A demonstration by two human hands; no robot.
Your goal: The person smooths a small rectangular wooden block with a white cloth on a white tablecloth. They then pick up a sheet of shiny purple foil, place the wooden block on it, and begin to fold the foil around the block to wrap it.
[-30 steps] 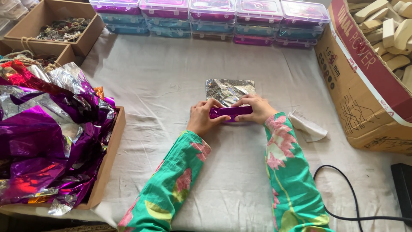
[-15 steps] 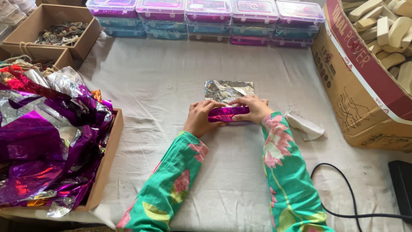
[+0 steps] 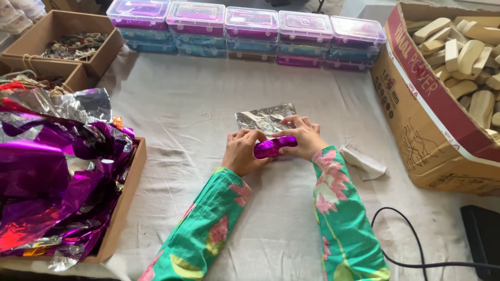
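Observation:
In the middle of the cloth-covered table my left hand (image 3: 242, 151) and my right hand (image 3: 301, 136) both grip a small oblong piece wrapped in shiny purple foil (image 3: 274, 147). The silver side of the foil sheet (image 3: 263, 118) lies flat on the cloth just beyond my fingers. The purple-wrapped piece lies crosswise between my hands, its left end in my left fingers, its right end under my right fingers. Both sleeves are green with pink flowers.
A cardboard box of crumpled purple and silver foil (image 3: 52, 171) stands at the left. A large carton of pale wooden blocks (image 3: 458, 99) fills the right. Stacked clear plastic boxes (image 3: 250, 34) line the far edge. A crumpled white scrap (image 3: 364, 162), black cable (image 3: 411, 250).
My hands have rolled the purple-wrapped piece slightly; it now tilts a little, right end higher. The view has shifted only slightly.

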